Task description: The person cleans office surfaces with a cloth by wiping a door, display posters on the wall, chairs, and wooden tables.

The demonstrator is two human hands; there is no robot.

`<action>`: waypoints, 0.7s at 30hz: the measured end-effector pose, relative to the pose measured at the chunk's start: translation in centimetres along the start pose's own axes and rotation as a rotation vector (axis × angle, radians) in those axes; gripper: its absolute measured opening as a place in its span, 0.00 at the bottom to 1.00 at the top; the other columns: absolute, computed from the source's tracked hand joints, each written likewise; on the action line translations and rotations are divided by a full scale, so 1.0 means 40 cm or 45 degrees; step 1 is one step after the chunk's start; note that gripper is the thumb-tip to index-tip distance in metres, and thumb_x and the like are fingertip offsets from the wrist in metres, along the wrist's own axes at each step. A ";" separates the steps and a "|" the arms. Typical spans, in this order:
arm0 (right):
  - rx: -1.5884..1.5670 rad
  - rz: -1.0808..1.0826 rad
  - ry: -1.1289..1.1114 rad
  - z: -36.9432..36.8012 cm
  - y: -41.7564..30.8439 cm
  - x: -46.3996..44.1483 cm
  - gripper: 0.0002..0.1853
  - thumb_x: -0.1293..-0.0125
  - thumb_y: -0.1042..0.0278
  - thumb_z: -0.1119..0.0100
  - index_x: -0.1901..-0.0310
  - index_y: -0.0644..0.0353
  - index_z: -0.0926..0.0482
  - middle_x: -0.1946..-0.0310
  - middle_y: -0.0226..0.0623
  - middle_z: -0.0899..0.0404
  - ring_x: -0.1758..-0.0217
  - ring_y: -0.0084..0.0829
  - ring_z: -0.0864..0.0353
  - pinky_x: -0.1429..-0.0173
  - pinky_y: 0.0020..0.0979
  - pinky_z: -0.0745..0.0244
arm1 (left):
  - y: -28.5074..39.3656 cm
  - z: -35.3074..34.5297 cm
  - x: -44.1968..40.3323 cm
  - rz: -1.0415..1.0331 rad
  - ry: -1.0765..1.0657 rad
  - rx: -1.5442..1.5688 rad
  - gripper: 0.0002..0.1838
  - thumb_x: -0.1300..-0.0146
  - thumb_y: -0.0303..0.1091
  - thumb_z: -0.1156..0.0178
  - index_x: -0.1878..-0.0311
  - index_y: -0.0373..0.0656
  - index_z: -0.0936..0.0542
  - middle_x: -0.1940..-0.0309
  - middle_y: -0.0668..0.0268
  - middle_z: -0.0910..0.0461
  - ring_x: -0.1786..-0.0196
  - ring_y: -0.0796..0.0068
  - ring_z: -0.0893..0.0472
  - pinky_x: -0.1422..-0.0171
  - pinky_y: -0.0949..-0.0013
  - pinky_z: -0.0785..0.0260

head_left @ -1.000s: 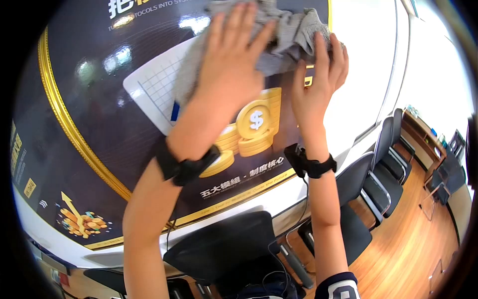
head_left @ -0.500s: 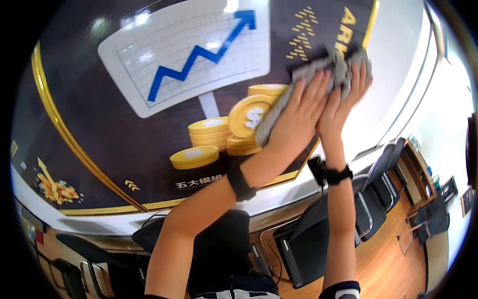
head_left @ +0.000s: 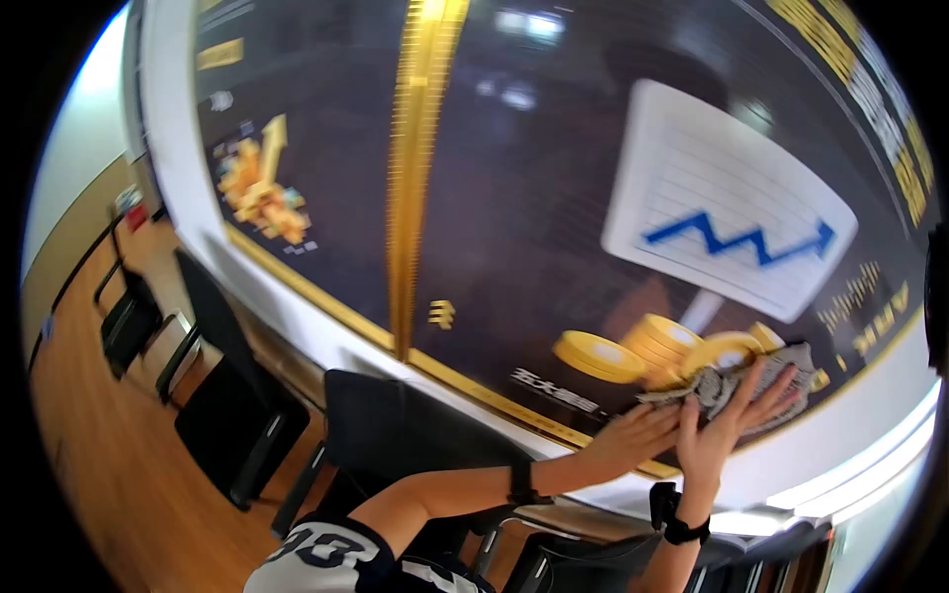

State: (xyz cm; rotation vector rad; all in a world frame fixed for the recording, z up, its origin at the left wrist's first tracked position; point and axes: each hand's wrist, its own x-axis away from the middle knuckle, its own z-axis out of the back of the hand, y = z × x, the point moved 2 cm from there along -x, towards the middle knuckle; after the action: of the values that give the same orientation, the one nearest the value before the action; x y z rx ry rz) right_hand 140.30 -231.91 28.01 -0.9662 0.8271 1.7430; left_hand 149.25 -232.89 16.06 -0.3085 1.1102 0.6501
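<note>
A grey cloth point(head_left: 794, 374) is bunched against the dark glossy wall panel point(head_left: 514, 198), over its printed gold coins. My right hand point(head_left: 720, 430) holds it there, fingers stretched across it and a fold showing between thumb and forefinger. Just left of that, my left hand point(head_left: 633, 443) lies flat with fingers extended, its fingertips by the cloth's lower left edge. Whether the left fingers press on cloth or only on the panel is hard to see. Black bands circle both wrists.
A gold strip point(head_left: 407, 188) divides the panel, and a white ledge point(head_left: 781, 450) runs along its lower edge. Black chairs point(head_left: 242, 415) stand below, close to my body, on the wooden floor point(head_left: 109, 445). A red item point(head_left: 130, 208) is at far left.
My view has swung left and tilted. Both hands and the cloth have moved down the panel onto the printed coins, and my left hand has slid towards the cloth's lower left edge.
</note>
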 end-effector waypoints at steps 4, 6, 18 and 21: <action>-0.003 0.202 0.060 -0.010 -0.110 -0.104 0.47 0.48 0.42 0.38 0.30 0.50 0.48 0.28 0.54 0.65 0.28 0.64 0.74 0.33 0.66 0.67 | -0.029 0.079 -0.024 0.134 0.240 -0.156 0.26 0.43 0.34 0.46 0.39 0.40 0.33 0.35 0.58 0.39 0.29 0.65 0.44 0.28 0.55 0.57; -0.036 0.285 0.072 -0.019 -0.188 -0.154 0.47 0.50 0.43 0.35 0.31 0.48 0.45 0.28 0.51 0.61 0.27 0.62 0.70 0.34 0.67 0.63 | -0.075 0.121 -0.020 0.197 0.296 -0.179 0.27 0.44 0.36 0.44 0.40 0.40 0.33 0.36 0.57 0.39 0.30 0.64 0.44 0.28 0.54 0.57; -0.210 0.329 0.336 -0.127 -0.721 -0.353 0.39 0.48 0.53 0.38 0.33 0.41 0.39 0.28 0.37 0.52 0.27 0.50 0.55 0.37 0.64 0.50 | -0.414 0.592 0.059 0.306 0.406 -0.500 0.32 0.48 0.28 0.44 0.37 0.36 0.36 0.33 0.52 0.43 0.28 0.55 0.46 0.28 0.52 0.55; -0.258 0.325 0.316 -0.166 -0.858 -0.396 0.38 0.45 0.54 0.40 0.31 0.41 0.43 0.27 0.34 0.55 0.26 0.49 0.58 0.35 0.64 0.53 | -0.510 0.724 0.099 0.299 0.324 -0.549 0.33 0.49 0.26 0.43 0.37 0.35 0.37 0.33 0.49 0.44 0.29 0.52 0.47 0.28 0.51 0.54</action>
State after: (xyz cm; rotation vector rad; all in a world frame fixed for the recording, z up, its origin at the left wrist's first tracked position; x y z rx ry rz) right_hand 178.00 -232.82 35.21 -1.2771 0.9799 1.9791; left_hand 184.17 -231.86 23.14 -0.6504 1.2544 1.0846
